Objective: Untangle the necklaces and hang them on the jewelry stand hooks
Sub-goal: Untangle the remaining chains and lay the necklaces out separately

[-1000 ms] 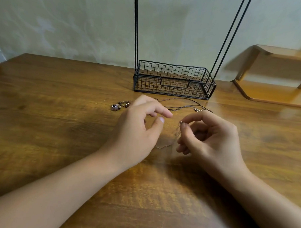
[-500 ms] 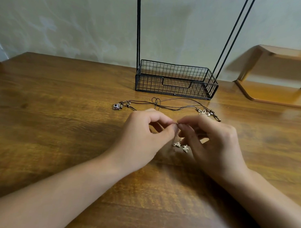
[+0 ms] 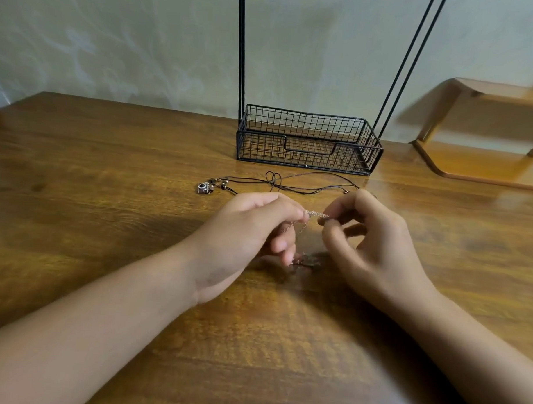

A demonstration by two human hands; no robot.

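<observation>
A thin silver chain necklace (image 3: 316,215) is stretched taut between my two hands, just above the wooden table (image 3: 107,214). My left hand (image 3: 252,231) pinches its left end and my right hand (image 3: 369,241) pinches its right end. Loose chain hangs below, and small charms (image 3: 305,260) lie on the table between my hands. Behind my hands lies a dark cord necklace (image 3: 290,184) with a camera-shaped pendant (image 3: 204,188) at its left end. The black wire jewelry stand (image 3: 306,142) stands further back; its hooks are above the frame.
The stand's wire basket base has thin black uprights (image 3: 242,50) rising out of view. A wooden shelf piece (image 3: 487,167) sits at the back right of the table. A pale wall is behind.
My hands, which met fingertip to fingertip half a second ago, have pulled slightly apart, drawing the silver chain taut between them. The charms have shifted under my left fingers.
</observation>
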